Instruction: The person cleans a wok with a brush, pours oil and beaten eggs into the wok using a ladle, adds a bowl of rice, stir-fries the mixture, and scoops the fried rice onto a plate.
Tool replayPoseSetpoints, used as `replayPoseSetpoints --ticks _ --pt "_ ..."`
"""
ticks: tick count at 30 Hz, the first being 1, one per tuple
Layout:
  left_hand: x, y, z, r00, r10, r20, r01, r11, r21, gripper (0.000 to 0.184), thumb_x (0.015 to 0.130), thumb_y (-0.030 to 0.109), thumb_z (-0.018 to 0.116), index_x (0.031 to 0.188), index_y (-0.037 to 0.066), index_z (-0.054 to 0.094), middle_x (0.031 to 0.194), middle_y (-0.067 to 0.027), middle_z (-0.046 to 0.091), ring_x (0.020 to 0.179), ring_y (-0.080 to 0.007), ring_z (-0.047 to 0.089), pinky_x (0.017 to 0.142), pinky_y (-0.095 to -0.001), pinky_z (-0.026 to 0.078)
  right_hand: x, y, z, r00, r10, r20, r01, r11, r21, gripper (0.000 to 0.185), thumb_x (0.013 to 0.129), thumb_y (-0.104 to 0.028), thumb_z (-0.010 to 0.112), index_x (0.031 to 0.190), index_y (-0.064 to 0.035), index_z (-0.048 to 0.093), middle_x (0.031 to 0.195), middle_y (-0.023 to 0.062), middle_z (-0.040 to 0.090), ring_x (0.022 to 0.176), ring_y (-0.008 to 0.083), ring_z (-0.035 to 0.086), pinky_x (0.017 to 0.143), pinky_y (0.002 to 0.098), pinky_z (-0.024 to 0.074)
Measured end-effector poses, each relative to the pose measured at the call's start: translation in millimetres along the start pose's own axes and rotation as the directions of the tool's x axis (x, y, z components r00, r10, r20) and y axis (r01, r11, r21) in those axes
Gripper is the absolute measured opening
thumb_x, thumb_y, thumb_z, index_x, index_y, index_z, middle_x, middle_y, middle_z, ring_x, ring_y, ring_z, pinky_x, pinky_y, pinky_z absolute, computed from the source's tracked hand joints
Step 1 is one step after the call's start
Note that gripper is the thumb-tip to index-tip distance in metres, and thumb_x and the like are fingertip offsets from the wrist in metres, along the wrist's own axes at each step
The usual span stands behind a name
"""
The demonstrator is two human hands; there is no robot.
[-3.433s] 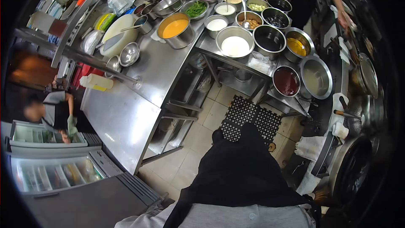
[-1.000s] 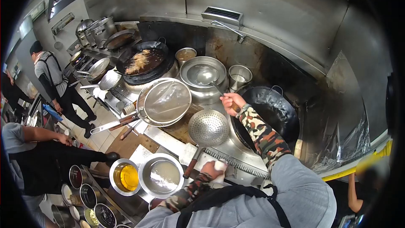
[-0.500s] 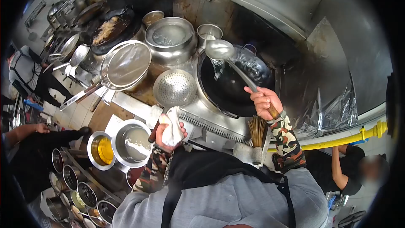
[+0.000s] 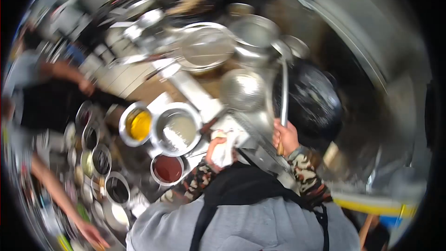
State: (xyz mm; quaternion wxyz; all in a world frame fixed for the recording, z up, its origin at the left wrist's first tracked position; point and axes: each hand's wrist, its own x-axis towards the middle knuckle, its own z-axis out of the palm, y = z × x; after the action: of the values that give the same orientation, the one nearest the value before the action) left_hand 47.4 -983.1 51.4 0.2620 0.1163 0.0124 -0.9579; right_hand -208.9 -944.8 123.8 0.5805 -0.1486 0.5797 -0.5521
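The frame is blurred by motion. My right hand [image 4: 285, 138] is closed round the wooden-ended handle of a metal ladle [image 4: 284, 88]. The ladle points away from me, its bowl at the left rim of a dark wok [image 4: 309, 100]. In my left hand [image 4: 215, 150] is a white cloth [image 4: 224, 151], held low in front of my apron. A perforated skimmer [image 4: 243, 89] lies just beyond the cloth, left of the wok. Left of the cloth stand a steel bowl of cloudy liquid [image 4: 177, 129] and a pot of yellow oil [image 4: 139, 125].
Two mesh strainers [image 4: 206, 47] and a large steel pot [image 4: 254, 35] stand further back. A pot of red sauce [image 4: 167, 169] and several containers are at lower left. Co-workers are at the left, one arm [image 4: 60, 195] reaching down. A yellow pipe [image 4: 376, 207] runs at lower right.
The view has swung, shifting the stove rightward. The ladle's bowl, over the wok half a second ago, is now at its left rim. A co-worker's arm has appeared at lower left.
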Motion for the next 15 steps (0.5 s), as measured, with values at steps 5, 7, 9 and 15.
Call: replayPoseSetpoints --ticks 5,7,9,15 --pt "-23 3 -6 0.749 0.647 -0.146 -0.524 0.712 0.467 0.033 0.075 0.023 0.064 0.1 0.002 0.063 0.087 -0.0124 0.067 0.069 -0.021 0.066 0.063 -0.0336 0.055 89 110 54 0.989 -0.044 -0.142 0.001 0.956 -0.293 0.011 0.087 -0.016 0.057 0.083 -0.0096 0.048 0.052 -0.0015 0.038 0.038 0.0116 0.039 0.034 0.0292 0.034" --pt "-52 23 3 0.876 0.377 -0.3 -0.317 0.92 0.232 0.035 0.075 0.023 0.061 0.102 0.001 0.062 0.087 -0.0125 0.067 0.068 -0.0212 0.066 0.064 -0.0336 0.055 130 140 70 0.986 0.05 -0.158 -0.097 0.946 -0.309 0.02 0.09 -0.022 0.051 0.077 -0.0067 0.053 0.052 0.0016 0.043 0.04 0.0146 0.043 0.032 0.0294 0.0331" --pt "-76 6 34 0.837 0.489 -0.245 -0.423 0.863 0.276 0.035 0.075 0.023 0.059 0.102 0.0 0.062 0.087 -0.0132 0.067 0.071 -0.022 0.066 0.066 -0.0346 0.054 109 133 88 0.986 0.009 -0.167 -0.086 0.883 -0.461 0.028 0.089 -0.023 0.05 0.075 0.0004 0.054 0.058 0.0082 0.051 0.044 0.0171 0.049 0.034 0.0302 0.0352" --pt "-88 -3 30 0.864 0.504 -0.016 -0.493 0.85 0.187 0.032 0.081 0.018 0.063 0.108 0.0 0.061 0.092 -0.0106 0.067 0.079 -0.0179 0.066 0.074 -0.0322 0.053 112 137 69 0.916 -0.004 0.402 0.272 0.742 -0.613 0.029 0.09 -0.021 0.055 0.1 0.0065 0.058 0.088 0.0133 0.062 0.066 0.0188 0.059 0.049 0.0282 0.0459"
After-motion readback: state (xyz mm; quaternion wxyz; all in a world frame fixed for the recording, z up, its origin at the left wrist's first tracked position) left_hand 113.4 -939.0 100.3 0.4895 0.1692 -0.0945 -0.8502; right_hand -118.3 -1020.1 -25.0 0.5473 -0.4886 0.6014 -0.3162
